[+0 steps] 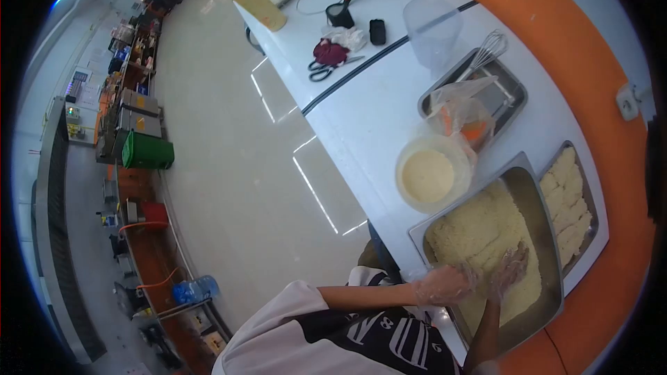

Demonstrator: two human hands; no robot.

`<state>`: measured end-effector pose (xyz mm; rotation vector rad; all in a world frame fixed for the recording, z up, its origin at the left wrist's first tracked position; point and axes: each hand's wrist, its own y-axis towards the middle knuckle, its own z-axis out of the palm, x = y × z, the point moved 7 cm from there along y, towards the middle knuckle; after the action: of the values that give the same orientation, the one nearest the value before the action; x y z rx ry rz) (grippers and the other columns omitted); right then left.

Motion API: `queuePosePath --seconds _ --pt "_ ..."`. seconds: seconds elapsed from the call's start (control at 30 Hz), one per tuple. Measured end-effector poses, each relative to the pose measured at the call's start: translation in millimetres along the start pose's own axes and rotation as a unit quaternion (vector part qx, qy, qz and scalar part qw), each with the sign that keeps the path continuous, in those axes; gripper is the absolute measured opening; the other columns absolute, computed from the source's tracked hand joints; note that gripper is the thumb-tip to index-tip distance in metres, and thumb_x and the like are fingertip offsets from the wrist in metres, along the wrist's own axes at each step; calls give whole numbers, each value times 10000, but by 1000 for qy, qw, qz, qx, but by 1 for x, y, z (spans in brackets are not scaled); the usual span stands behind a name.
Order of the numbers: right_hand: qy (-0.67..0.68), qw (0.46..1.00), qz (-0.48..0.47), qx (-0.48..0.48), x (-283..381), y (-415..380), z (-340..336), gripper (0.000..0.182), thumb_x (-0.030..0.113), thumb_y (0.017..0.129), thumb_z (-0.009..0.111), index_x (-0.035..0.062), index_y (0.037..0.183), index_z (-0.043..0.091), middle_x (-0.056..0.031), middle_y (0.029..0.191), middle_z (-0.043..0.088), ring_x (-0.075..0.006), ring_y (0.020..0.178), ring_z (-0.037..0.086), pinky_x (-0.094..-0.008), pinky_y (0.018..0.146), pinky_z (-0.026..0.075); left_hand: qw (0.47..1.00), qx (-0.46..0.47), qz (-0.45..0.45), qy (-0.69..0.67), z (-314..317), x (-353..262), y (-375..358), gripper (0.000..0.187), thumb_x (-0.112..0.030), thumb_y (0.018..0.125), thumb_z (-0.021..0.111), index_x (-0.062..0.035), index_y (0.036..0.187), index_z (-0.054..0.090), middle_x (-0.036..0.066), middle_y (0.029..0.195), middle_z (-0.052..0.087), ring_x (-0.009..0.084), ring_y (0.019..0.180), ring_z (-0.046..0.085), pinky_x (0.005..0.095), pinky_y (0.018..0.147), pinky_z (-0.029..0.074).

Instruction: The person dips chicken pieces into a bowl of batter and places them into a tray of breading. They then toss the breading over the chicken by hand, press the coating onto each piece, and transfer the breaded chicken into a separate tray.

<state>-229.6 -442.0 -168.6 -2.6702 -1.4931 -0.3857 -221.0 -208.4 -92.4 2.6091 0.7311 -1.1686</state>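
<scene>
A deep metal pan (543,236) holds a thick bed of pale yellow crumbs (479,226). Over the near part of the crumbs is my left hand (448,285), in a clear plastic glove, its fingers curled; what they hold, if anything, is hidden. My right hand (511,272), also gloved, rests on the crumbs just to the right, fingers apart. Beyond the pan stands a round tub of cream-coloured batter (427,176). Right of the pan, a shallow tray (596,219) carries pale, crumb-coated pieces (564,198).
Behind the tub are a plastic bag with orange contents (469,125) and a metal tray (429,102) with a whisk (492,48). Farther off are a clear container (432,28), scissors (326,68), a black box (377,32) and a film roll (256,3). Tiled floor (236,139) lies left.
</scene>
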Motion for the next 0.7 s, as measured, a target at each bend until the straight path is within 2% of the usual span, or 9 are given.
queuePosePath --seconds 0.07,0.17,0.23,0.27,0.3,0.33,0.4,0.57,0.7 --pt "197 978 38 55 -33 -2 15 638 345 1072 642 5 1589 487 -237 1625 487 -408 1515 441 -515 1256 336 999 1 -18 43 2 2 6 252 -191 947 621 42 1039 641 189 805 677 352 699 712 475 575 587" --pt "54 974 66 210 -53 8 6 782 401 994 759 14 1604 459 -234 1654 467 -386 1551 418 -484 1299 303 995 -76 -14 66 -36 -12 7 251 -266 968 648 -22 1022 656 167 815 678 353 674 703 485 566 577" --pt "165 952 64 251 -54 -2 -7 888 463 942 807 28 1621 435 -253 1645 473 -394 1540 435 -478 1286 337 997 -45 -15 64 -33 -17 2 274 -329 999 662 -55 1010 665 146 825 680 346 669 700 481 554 573" --pt "234 901 126 344 -32 -3 -41 939 498 919 818 33 1630 418 -280 1641 465 -399 1536 441 -480 1278 358 997 -18 -20 71 -27 -12 2 294 -362 1012 667 -68 1008 669 137 828 680 343 669 699 477 545 570" --pt "188 922 38 337 -55 -8 -13 992 525 899 847 32 1633 397 -283 1591 492 -393 1463 504 -457 1222 429 995 -77 32 62 -40 -20 0 324 -403 1032 660 -80 1051 690 130 829 684 334 656 698 471 533 569" --pt "102 936 10 338 -40 -8 -39 939 514 898 837 35 1602 441 -272 1528 561 -369 1424 552 -443 1189 459 991 -5 -5 135 -34 -20 4 340 -416 1036 655 -91 1114 715 129 843 696 331 651 699 474 540 572" --pt "86 845 49 525 -50 -14 -25 842 450 904 820 26 1558 500 -269 1444 626 -377 1374 598 -456 1157 474 987 29 -34 154 -47 -36 11 394 -406 1051 622 -55 1186 738 183 884 748 358 789 758 487 669 626" --pt "231 931 -37 282 -37 -25 -57 552 308 942 751 54 1425 665 -279 1324 671 -434 1256 641 -500 1110 480 989 17 5 146 -31 -30 13 424 -418 1032 646 -44 1200 752 179 927 757 366 856 760 493 732 616" --pt "175 917 -18 357 -39 -28 -55 475 247 948 727 65 1386 701 -287 1286 696 -423 1224 674 -487 1095 500 988 22 -25 153 -31 -29 12 459 -416 1026 657 -25 1254 732 197 964 743 393 848 747 512 731 600"
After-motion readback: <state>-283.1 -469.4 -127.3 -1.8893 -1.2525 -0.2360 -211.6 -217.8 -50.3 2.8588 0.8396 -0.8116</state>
